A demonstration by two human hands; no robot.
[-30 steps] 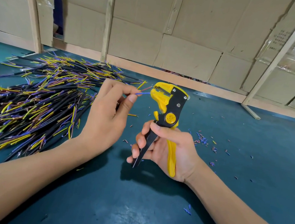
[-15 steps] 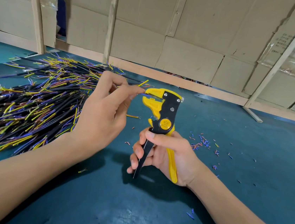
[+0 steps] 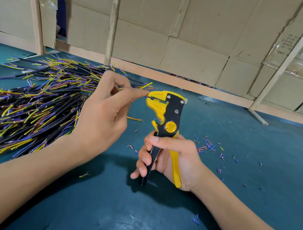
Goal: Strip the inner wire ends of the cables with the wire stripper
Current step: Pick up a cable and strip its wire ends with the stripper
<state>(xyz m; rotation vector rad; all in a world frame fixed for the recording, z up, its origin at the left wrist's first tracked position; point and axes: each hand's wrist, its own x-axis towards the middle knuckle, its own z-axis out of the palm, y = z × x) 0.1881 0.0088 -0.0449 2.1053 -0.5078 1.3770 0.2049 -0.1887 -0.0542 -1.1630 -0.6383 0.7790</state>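
Right grip: right hand (image 3: 175,159) curled round the two handles of the wire stripper (image 3: 167,120), thumb across the front, fingers wrapped on the black handle, yellow handle against the palm; handles spread apart.
Left grip: left hand (image 3: 103,117) pinches a thin blue inner wire (image 3: 145,96) between thumb and forefinger, the other fingers curled in; most of the cable is hidden by the hand.
Wire and tool: the blue wire end sits at the mouth of the stripper's yellow head, fingertips just beside it; a yellow wire (image 3: 146,85) sticks up and right past the fingers.
Stripper: upright, hard yellow plastic head and handle, flat black metal plate with rivets and a round yellow hub; the black handle tapers to a point close to the desk (image 3: 134,224).
Cable pile: heap of cables (image 3: 33,101) at far left, matte black sheaths with yellow, blue and brownish inner wires fanning out, some with bare strands.
Scraps: small bits of stripped insulation (image 3: 207,146), blue and reddish, strewn to the right of the right hand; a few more near right.
Desk: smooth teal mat with a dull sheen; open surface near and to the right.
Far edge: wooden rail and posts, cardboard panels (image 3: 192,44) behind them.
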